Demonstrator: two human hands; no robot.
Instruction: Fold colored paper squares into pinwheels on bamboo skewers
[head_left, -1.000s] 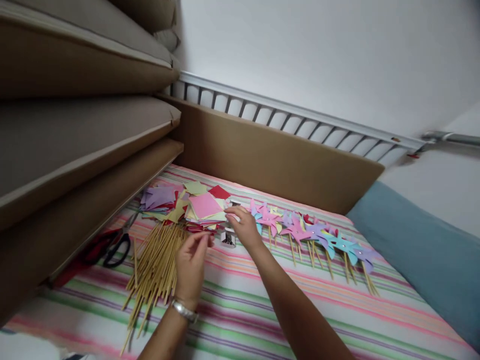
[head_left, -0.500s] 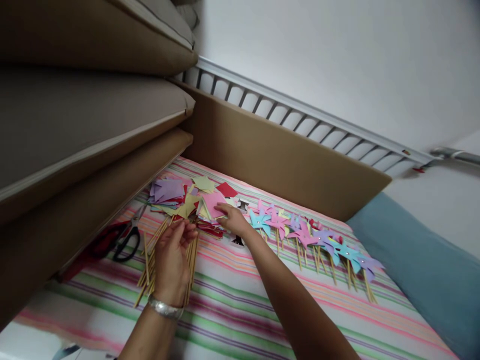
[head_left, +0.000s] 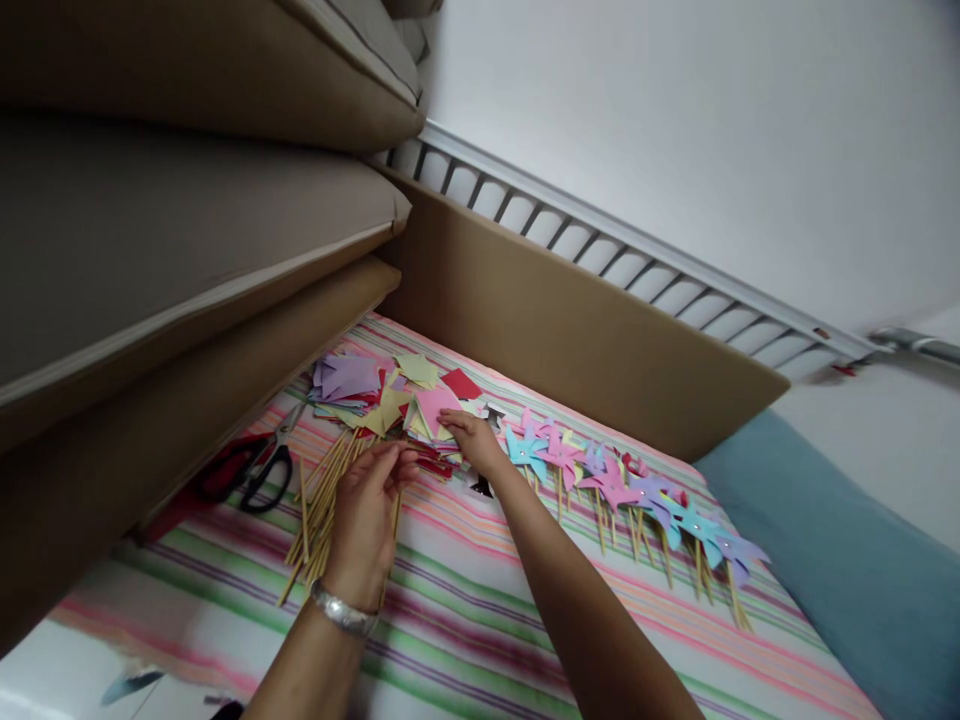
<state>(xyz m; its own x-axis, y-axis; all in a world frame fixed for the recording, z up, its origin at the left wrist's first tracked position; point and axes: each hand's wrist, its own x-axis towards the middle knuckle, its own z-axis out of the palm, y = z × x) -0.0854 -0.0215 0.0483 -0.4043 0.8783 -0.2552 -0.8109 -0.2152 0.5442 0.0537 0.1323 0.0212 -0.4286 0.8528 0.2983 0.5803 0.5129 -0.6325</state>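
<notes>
A wooden stick (head_left: 390, 478) is being pinched by the left hand (head_left: 365, 520) while pink paper (head_left: 433, 408) is being pressed by the flat right hand (head_left: 471, 440).

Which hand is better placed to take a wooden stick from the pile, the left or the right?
Probably the left. The left hand lies over the wooden sticks, its fingers touching them. The right hand rests further away, on the coloured paper squares, beside the finished pinwheels.

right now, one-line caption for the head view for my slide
Left hand on a bundle of wooden sticks, right hand on a pile of coloured paper squares, beside a row of pinwheels.
</notes>
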